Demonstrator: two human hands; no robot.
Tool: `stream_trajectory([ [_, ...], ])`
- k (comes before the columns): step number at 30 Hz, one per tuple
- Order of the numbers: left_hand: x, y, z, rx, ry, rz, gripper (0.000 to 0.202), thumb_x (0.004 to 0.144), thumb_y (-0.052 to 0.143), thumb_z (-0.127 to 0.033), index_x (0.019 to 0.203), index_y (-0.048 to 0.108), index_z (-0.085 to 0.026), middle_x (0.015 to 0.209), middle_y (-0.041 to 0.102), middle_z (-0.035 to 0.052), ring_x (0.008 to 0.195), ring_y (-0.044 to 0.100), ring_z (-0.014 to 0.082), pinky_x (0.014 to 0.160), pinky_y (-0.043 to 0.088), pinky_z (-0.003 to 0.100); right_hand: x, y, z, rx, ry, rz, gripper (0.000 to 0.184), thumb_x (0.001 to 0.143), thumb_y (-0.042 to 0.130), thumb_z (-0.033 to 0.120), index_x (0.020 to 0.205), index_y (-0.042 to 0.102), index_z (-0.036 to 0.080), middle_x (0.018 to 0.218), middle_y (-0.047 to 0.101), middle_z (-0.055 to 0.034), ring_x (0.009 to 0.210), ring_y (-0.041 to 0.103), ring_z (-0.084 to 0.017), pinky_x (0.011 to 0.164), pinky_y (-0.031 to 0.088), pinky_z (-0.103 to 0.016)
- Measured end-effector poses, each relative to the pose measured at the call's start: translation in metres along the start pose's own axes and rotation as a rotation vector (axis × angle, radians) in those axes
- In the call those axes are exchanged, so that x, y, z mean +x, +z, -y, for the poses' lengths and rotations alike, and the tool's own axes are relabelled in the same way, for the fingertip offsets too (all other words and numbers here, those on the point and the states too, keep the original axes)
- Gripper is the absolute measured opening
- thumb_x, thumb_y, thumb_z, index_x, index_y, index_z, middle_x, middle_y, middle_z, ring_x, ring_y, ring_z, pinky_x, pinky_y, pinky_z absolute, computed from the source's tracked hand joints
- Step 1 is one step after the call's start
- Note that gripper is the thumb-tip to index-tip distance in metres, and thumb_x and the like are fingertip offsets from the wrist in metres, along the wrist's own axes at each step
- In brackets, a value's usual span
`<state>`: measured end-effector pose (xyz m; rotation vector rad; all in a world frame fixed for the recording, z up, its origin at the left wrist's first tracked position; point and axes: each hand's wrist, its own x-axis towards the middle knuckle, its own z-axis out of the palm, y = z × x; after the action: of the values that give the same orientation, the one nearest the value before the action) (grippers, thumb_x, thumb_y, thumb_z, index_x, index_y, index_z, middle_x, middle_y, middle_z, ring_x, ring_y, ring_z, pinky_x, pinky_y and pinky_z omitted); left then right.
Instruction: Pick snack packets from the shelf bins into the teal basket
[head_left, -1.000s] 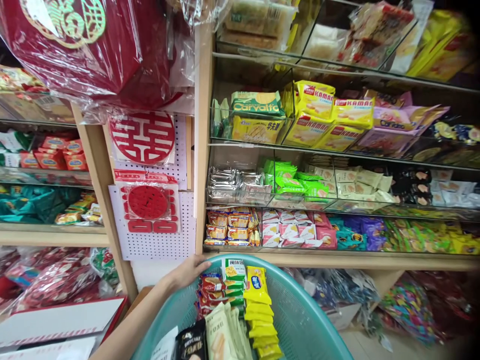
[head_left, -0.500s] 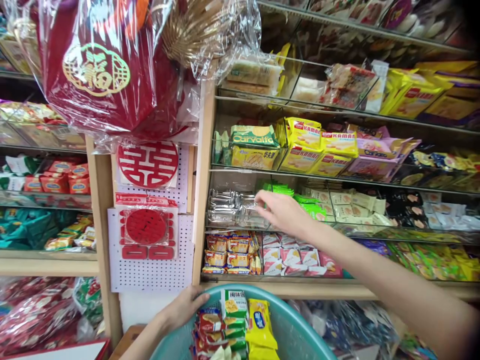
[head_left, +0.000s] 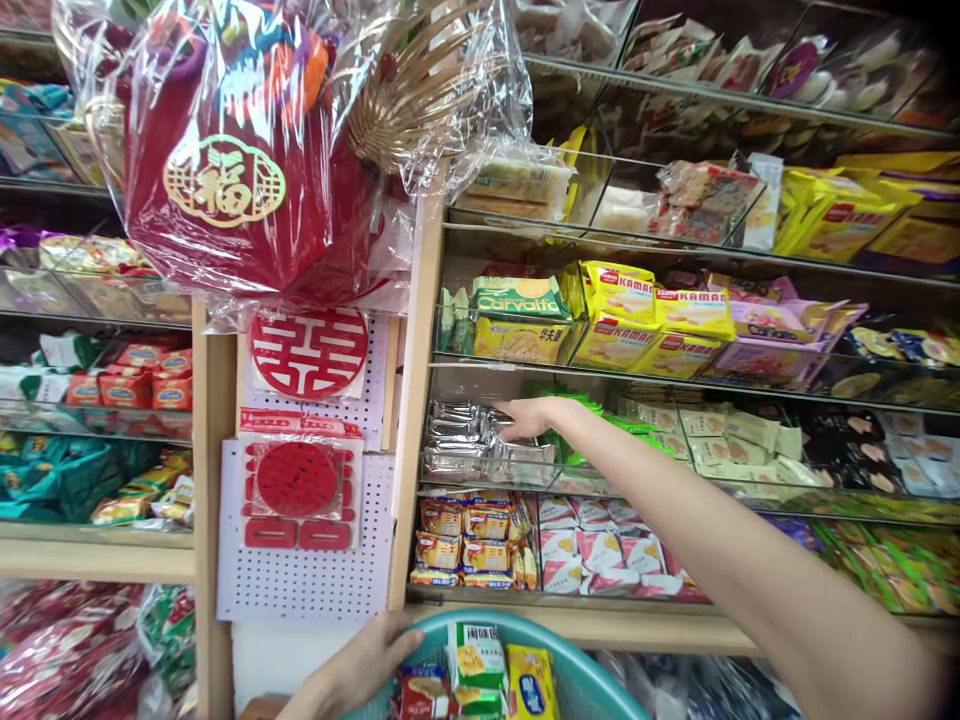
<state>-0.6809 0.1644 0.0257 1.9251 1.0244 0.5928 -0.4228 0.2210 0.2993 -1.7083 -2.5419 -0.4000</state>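
My right hand (head_left: 534, 416) reaches into a shelf bin of silver-wrapped packets (head_left: 459, 430). Its fingers are stretched out and apart over them, with nothing seen in its grasp. Green packets (head_left: 592, 412) lie just to the right of that hand. Low in the view, my left hand (head_left: 375, 652) is closed on the rim of a teal plastic basket (head_left: 581, 662). Inside the basket are a green-and-white snack packet (head_left: 478, 655), a yellow packet (head_left: 531, 684) and a red packet (head_left: 424, 692). The basket's lower part is cut off by the frame.
Clear dividers and front lips edge the shelf bins. Below the silver packets are orange biscuit packets (head_left: 487, 522) and pink-and-white packets (head_left: 600, 550). A wooden post (head_left: 416, 400) stands left of the bins. A plastic-wrapped red bag (head_left: 247, 240) hangs at upper left.
My right hand has gone from above the bin's front to deeper among the silver packets. The whole view has shifted, so the shelves and basket sit lower in the picture.
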Motion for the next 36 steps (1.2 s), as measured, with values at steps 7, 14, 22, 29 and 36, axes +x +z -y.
stream_trajectory([
  [7,0.0008,-0.0004,0.0015,-0.015,0.017,0.009,0.045,0.08,0.042,-0.056,0.079,0.063,-0.018,0.081,0.067,0.0023,0.08,0.057,0.0224,0.07,0.045,0.031,-0.0023,-0.0005,-0.0016,0.039,-0.009,0.133,0.069,0.077,0.06,0.031,0.137,0.031,0.012,0.136,0.042,-0.0133,0.118,0.047,-0.023,0.098,0.038,-0.03],
  [14,0.0001,0.0007,0.0055,0.035,-0.003,-0.008,0.046,0.08,0.042,-0.057,0.077,0.062,-0.016,0.081,0.066,0.0032,0.08,0.058,0.0234,0.069,0.044,0.031,-0.0058,-0.001,0.0004,0.024,0.032,0.131,0.076,0.077,0.061,0.03,0.139,0.024,0.008,0.137,0.039,-0.0175,0.12,0.044,-0.027,0.099,0.037,-0.032],
  [22,-0.0004,-0.0015,0.0049,-0.007,0.028,0.026,0.047,0.08,0.041,-0.057,0.088,0.065,-0.017,0.089,0.068,0.0029,0.085,0.058,0.0239,0.073,0.045,0.032,-0.0001,-0.0062,0.0009,0.019,0.094,0.198,0.086,0.071,0.066,0.034,0.14,0.021,0.007,0.138,0.037,-0.0179,0.121,0.043,-0.028,0.098,0.039,-0.033],
  [29,0.0,-0.0016,0.0053,-0.02,0.028,0.02,0.048,0.079,0.041,-0.058,0.087,0.065,-0.017,0.088,0.068,0.0028,0.083,0.057,0.0236,0.071,0.045,0.031,-0.0004,-0.0053,-0.0006,0.014,0.101,0.196,0.075,0.071,0.065,0.035,0.135,0.035,0.009,0.131,0.047,-0.0161,0.115,0.049,-0.028,0.096,0.041,-0.033],
  [36,0.0012,-0.0007,0.0063,0.008,0.021,0.011,0.046,0.08,0.04,-0.057,0.08,0.062,-0.016,0.083,0.067,0.0025,0.078,0.058,0.0216,0.068,0.045,0.029,0.0031,-0.0064,-0.0037,0.039,0.09,0.213,0.08,0.069,0.067,0.033,0.137,0.03,0.012,0.137,0.04,-0.0148,0.119,0.045,-0.026,0.097,0.039,-0.032],
])
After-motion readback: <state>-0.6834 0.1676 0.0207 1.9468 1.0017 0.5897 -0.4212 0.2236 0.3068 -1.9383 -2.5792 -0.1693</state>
